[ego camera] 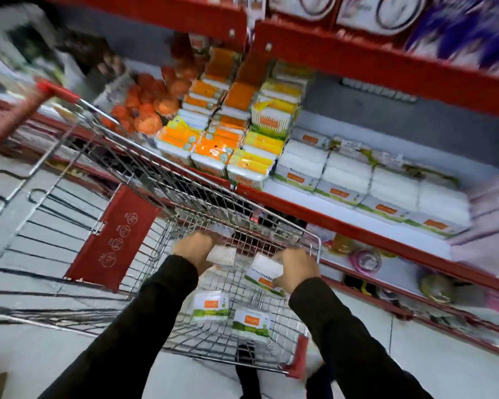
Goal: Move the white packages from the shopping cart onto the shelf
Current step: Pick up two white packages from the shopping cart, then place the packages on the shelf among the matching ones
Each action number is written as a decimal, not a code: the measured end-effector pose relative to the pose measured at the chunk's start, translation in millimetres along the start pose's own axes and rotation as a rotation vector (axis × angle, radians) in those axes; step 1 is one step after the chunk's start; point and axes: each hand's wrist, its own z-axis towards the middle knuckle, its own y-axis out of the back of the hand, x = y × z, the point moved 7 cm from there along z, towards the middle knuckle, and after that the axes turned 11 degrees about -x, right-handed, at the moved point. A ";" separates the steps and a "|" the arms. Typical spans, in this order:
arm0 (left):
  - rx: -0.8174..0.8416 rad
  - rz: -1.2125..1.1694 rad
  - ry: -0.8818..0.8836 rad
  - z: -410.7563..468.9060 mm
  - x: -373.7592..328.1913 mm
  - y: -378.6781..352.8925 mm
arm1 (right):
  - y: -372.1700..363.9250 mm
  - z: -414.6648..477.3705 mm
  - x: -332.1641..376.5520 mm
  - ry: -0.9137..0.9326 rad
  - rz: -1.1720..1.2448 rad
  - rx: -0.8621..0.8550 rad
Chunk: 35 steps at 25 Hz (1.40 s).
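Both my hands are down inside the wire shopping cart (156, 194). My left hand (195, 247) grips one white package (222, 254). My right hand (296, 270) grips another white package (262, 270) with a green and orange label. Two more white packages lie flat on the cart floor, one (211, 305) to the left and one (251, 323) to the right. On the red-edged shelf (343, 223) to the right, a row of the same white packages (346, 180) stands side by side. The picture is blurred by motion.
Orange and yellow packs (216, 139) fill the shelf left of the white row. Orange net items (147, 110) lie further left. A lower shelf (415, 286) holds mixed goods. The cart's red child-seat flap (113, 237) hangs open. An upper shelf (357, 53) overhangs.
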 end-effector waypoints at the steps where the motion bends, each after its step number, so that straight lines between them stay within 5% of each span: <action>1: -0.027 0.004 0.001 -3.4 -3.1 17.9 | 15.9 -5.5 -1.1 0.011 -0.006 -0.031; 13: -0.390 -0.057 -0.174 60.9 -120.2 170.8 | 175.6 -0.7 -77.3 -0.086 -0.139 -0.516; 27: -0.306 0.061 -0.165 143.2 -152.2 131.9 | 146.1 61.7 -89.2 -0.011 -0.231 -0.446; 35: -0.293 -0.073 -0.156 136.6 -143.6 110.1 | 144.3 54.6 -92.1 0.019 -0.114 -0.464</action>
